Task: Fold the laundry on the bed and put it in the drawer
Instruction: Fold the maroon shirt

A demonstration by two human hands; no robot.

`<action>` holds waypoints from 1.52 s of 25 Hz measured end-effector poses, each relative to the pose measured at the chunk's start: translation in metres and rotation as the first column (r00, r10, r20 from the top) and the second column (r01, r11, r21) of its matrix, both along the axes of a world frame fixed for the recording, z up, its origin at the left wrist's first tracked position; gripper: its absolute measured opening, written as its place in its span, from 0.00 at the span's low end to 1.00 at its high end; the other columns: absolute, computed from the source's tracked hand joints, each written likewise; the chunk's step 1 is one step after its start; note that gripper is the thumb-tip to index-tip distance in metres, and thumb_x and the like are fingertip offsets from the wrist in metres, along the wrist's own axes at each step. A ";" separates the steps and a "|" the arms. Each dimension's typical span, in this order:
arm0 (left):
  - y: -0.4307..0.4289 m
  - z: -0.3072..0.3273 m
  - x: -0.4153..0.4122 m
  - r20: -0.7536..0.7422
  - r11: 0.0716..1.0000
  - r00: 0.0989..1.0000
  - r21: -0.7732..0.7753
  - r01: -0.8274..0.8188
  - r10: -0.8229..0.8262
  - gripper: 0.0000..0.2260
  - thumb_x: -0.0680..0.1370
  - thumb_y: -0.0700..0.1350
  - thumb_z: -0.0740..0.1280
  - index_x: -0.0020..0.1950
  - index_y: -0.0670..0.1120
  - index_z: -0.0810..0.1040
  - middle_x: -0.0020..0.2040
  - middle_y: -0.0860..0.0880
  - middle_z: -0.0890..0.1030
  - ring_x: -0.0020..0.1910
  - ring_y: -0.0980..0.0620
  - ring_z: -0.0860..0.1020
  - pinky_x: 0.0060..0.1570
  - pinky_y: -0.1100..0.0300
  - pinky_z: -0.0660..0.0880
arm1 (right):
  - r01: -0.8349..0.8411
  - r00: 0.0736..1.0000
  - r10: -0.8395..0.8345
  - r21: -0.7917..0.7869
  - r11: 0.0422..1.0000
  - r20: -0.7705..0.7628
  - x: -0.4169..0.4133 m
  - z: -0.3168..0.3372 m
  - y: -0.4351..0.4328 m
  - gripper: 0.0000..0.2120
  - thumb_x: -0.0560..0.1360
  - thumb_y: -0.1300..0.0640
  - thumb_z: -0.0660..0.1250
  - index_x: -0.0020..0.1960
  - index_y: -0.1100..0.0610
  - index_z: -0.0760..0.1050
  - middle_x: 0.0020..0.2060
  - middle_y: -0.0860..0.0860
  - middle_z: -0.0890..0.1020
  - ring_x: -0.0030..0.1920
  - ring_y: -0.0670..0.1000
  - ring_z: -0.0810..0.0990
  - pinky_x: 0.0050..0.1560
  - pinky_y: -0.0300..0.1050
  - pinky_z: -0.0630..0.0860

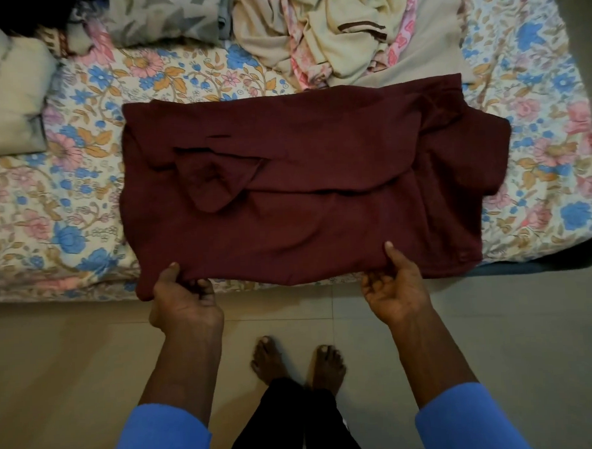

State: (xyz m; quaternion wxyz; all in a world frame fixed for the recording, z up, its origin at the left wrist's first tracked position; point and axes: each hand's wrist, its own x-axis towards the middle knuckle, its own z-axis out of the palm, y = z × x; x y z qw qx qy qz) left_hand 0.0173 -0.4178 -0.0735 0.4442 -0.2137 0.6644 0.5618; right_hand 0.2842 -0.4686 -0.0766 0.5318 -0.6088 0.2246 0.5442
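This is a bedroom in a home. A bed (536,78) covered in a floral sheet (83,199) fills the upper half of the frame, its near edge running across the middle. A maroon garment (303,197) lies spread on it at the centre. A heap of crumpled cream and pink clothes (340,35) sits at the top, and a folded beige shirt (7,101) lies at the upper left. Pale floor tiles (73,353) cover the lower half, where the person's bare feet (270,358) stand.
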 end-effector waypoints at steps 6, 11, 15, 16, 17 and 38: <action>0.070 0.033 -0.013 -0.056 0.979 0.993 0.165 0.115 -0.107 0.01 0.81 0.39 0.69 0.51 0.42 0.78 0.38 0.49 0.82 0.33 0.57 0.81 0.36 0.64 0.80 | 0.188 0.959 -0.203 0.090 0.978 0.198 0.005 0.042 0.083 0.20 0.76 0.63 0.74 0.65 0.58 0.73 0.54 0.57 0.85 0.48 0.53 0.87 0.36 0.41 0.82; 0.145 0.026 -0.030 -0.025 0.888 0.930 0.287 0.358 -0.367 0.09 0.83 0.42 0.65 0.63 0.44 0.76 0.61 0.43 0.80 0.57 0.47 0.82 0.56 0.54 0.83 | -0.179 0.890 0.080 0.183 0.967 0.449 -0.008 0.038 0.176 0.05 0.81 0.54 0.70 0.53 0.55 0.76 0.57 0.59 0.84 0.54 0.57 0.86 0.52 0.50 0.85; 0.139 0.006 -0.055 -0.639 0.737 0.447 -0.299 0.607 -0.627 0.13 0.78 0.45 0.70 0.63 0.50 0.79 0.60 0.49 0.82 0.59 0.49 0.81 0.55 0.56 0.77 | -0.708 -0.039 0.638 -0.472 0.526 0.769 -0.022 -0.016 0.164 0.28 0.80 0.41 0.67 0.76 0.53 0.70 0.75 0.54 0.70 0.74 0.56 0.70 0.75 0.58 0.69; 0.132 -0.002 -0.064 -0.682 0.723 0.317 -0.457 0.518 -0.659 0.16 0.77 0.47 0.70 0.65 0.51 0.78 0.63 0.47 0.80 0.62 0.47 0.79 0.59 0.54 0.75 | -0.697 -0.210 0.632 -0.567 0.439 0.746 -0.027 -0.028 0.154 0.31 0.81 0.40 0.66 0.79 0.53 0.66 0.79 0.54 0.63 0.78 0.57 0.64 0.77 0.60 0.64; 0.125 -0.009 -0.071 -0.657 0.712 0.305 -0.541 0.447 -0.690 0.19 0.77 0.49 0.70 0.68 0.50 0.76 0.67 0.44 0.78 0.66 0.43 0.77 0.63 0.49 0.74 | -0.662 -0.323 0.612 -0.635 0.399 0.721 -0.031 -0.040 0.144 0.33 0.81 0.39 0.64 0.81 0.52 0.62 0.82 0.53 0.57 0.81 0.57 0.58 0.78 0.62 0.60; 0.173 -0.033 -0.109 -0.597 0.528 -0.607 -0.787 0.319 -0.524 0.16 0.85 0.57 0.58 0.60 0.45 0.76 0.64 0.41 0.75 0.67 0.39 0.71 0.72 0.39 0.60 | -0.498 -0.479 0.591 -0.756 0.425 0.649 -0.048 -0.065 0.138 0.33 0.83 0.34 0.51 0.83 0.50 0.56 0.84 0.52 0.50 0.83 0.59 0.52 0.79 0.62 0.52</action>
